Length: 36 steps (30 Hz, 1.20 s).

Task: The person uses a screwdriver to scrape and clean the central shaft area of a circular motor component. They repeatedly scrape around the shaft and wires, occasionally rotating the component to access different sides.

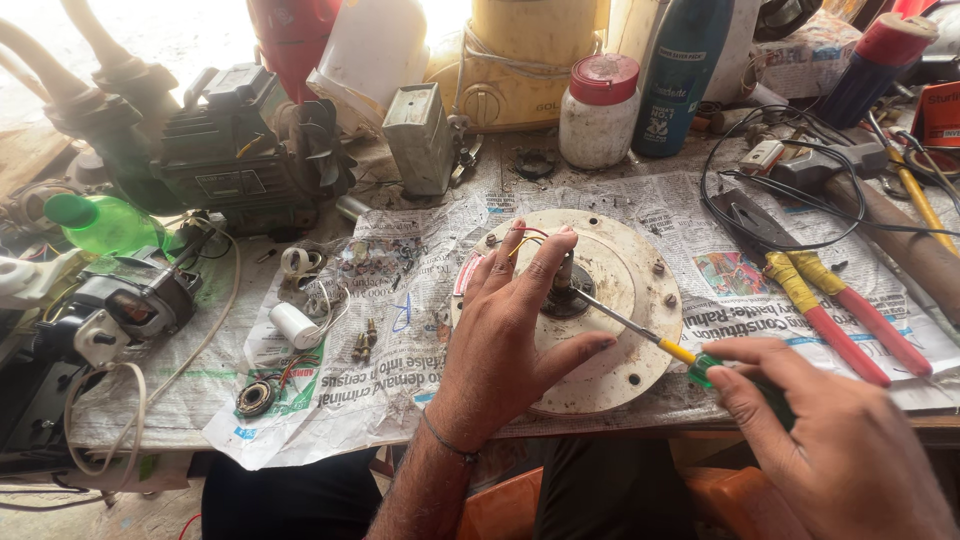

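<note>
Here, cluttered workbench spread with newspaper (400,330) | left hand (510,330) splayed open, pressing round cream metal motor plate (620,300) at near edge | right hand (840,450) gripping green-handled screwdriver (650,338), tip at plate's hub | red-handled pliers (840,310) right.

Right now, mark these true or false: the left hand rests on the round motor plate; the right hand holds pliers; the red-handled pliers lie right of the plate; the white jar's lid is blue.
1. The left hand rests on the round motor plate. True.
2. The right hand holds pliers. False: it holds a screwdriver, tip at the plate's hub.
3. The red-handled pliers lie right of the plate. True.
4. The white jar has a blue lid. False: the lid is red.
</note>
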Tool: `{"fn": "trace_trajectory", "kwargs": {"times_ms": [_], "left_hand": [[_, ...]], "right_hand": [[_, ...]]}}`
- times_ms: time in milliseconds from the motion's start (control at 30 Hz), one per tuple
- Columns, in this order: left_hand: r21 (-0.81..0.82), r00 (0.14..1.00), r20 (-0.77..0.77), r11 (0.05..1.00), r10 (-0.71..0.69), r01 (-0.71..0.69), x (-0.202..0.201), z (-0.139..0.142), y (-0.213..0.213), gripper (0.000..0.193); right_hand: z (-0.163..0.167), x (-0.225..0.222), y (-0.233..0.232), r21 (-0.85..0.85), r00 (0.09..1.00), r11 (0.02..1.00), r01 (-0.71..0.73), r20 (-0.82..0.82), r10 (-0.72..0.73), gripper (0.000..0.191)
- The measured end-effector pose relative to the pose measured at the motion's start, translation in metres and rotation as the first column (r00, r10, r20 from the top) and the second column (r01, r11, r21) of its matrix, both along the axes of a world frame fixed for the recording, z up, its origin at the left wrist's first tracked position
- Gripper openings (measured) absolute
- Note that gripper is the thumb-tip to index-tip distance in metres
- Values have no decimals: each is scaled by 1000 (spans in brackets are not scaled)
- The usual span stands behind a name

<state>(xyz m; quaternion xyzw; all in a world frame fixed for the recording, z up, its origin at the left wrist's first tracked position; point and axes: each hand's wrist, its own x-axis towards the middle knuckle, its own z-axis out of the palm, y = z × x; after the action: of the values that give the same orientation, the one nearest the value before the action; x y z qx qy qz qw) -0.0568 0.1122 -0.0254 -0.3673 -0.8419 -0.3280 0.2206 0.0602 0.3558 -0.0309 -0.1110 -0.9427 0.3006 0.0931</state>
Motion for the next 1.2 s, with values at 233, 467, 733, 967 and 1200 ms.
{"fn": "trace_trajectory", "kwargs": {"times_ms": [233, 467, 733, 967, 1200], "left_hand": [[3, 1000, 6, 1000, -7, 7, 0, -1, 0, 91], [0, 1000, 10, 1000, 0, 0, -1, -2, 0, 89], [4, 1000, 4, 1000, 0, 0, 0, -2, 0, 87], [26, 997, -71, 1000, -12, 14, 1, -1, 5, 77], [-89, 975, -203, 990, 93, -113, 3, 12, 6, 31]], "right_hand": [[3, 0, -1, 95, 984, 992, 86, 150, -99, 45], [0, -1, 1, -5, 994, 1000, 13, 109, -12, 41], [-4, 0, 4, -19, 1000, 1000, 7, 23, -6, 44], [-1, 1, 3, -20, 998, 1000, 13, -55, -14, 59], [9, 0, -1, 88, 944, 988, -128, -295, 148, 49]]}}
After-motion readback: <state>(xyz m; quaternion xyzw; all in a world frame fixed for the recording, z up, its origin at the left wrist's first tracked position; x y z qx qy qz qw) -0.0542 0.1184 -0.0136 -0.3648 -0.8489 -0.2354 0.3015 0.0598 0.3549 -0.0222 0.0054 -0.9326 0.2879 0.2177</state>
